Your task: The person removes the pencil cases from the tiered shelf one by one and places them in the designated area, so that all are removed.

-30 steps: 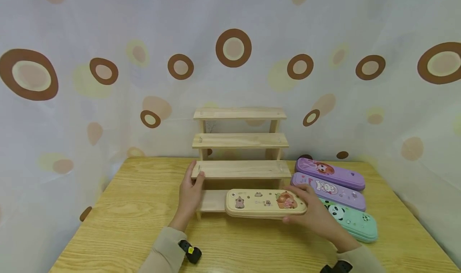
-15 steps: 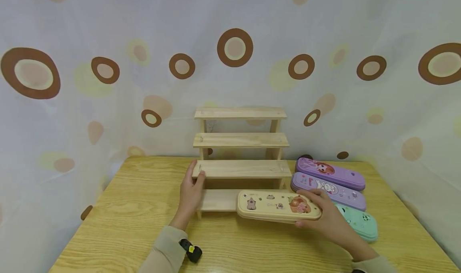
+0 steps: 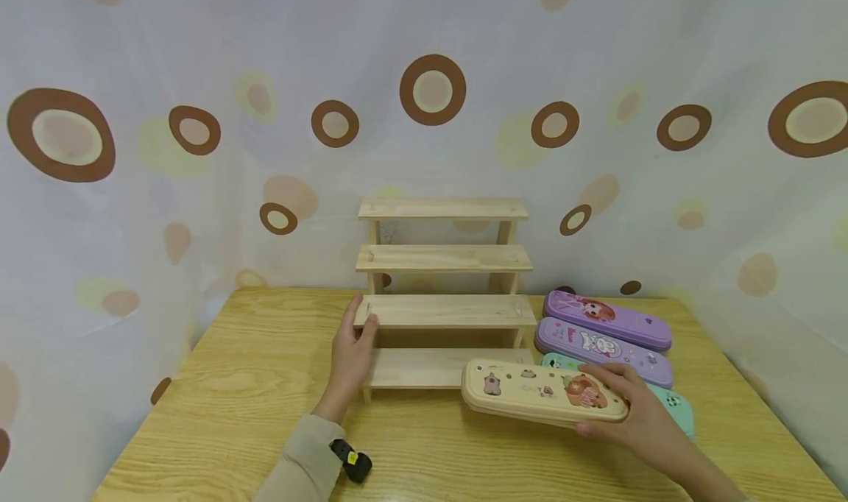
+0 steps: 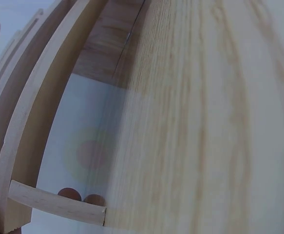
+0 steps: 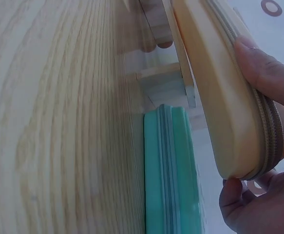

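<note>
My right hand point(image 3: 645, 417) holds a cream zippered pencil case point(image 3: 530, 395) by its right end, thumb on the near side and fingers on the far side. Cartoon prints decorate its lid. The case hangs slightly tilted above the table, covering part of a green pencil case point(image 3: 674, 406). In the right wrist view, the cream case point(image 5: 215, 87) is apart from the green case point(image 5: 171, 165). My left hand point(image 3: 351, 355) grips the left end of a board on the tiered wooden shelf point(image 3: 444, 310); its fingertips are mostly out of the left wrist view.
Two purple pencil cases lie behind the green one: a darker one point(image 3: 623, 324) and a lighter one point(image 3: 636, 361). The shelf has several steps and stands near the back of the wooden table point(image 3: 265, 384). A patterned curtain point(image 3: 218, 215) hangs behind.
My right hand has carried the cream pencil case rightward and toward me, off the front of the lowest step. My left hand stays at the shelf end.
</note>
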The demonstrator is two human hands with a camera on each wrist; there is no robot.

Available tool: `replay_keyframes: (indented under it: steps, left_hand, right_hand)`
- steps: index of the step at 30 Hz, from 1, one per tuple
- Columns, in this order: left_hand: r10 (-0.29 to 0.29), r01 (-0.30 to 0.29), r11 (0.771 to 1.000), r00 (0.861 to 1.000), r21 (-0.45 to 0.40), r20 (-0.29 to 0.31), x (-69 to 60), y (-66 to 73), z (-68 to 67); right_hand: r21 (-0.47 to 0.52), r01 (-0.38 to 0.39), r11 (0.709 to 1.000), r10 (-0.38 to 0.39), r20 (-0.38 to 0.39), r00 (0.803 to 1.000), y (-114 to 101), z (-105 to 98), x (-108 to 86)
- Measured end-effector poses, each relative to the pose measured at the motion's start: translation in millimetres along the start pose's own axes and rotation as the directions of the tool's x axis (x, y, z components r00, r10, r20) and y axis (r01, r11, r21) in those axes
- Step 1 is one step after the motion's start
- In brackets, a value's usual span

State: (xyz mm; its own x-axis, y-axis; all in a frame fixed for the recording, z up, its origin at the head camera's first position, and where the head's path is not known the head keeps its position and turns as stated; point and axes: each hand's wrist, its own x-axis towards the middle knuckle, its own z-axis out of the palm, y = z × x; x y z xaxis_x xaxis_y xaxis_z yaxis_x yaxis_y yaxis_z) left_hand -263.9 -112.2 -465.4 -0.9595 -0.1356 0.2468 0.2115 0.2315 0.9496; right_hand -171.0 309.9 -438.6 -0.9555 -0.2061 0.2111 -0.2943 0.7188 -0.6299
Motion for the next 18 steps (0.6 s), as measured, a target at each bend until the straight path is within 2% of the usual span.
replay_keyframes:
  steps: [10,18]
  left_hand:
    - [-0.019,0.019,0.999,1.0,-0.03,-0.014,-0.5,-5.7,0.5]
    - [-0.017,0.016,0.999,1.0,-0.03,-0.014,-1.4,-4.7,1.3]
  right_hand:
    - [-0.035,-0.075,0.997,0.076,0.029,0.997,11.6,-15.2,-15.7]
    - [-0.184,-0.091,0.979,0.092,-0.005,0.996,31.1,-26.9,-37.8]
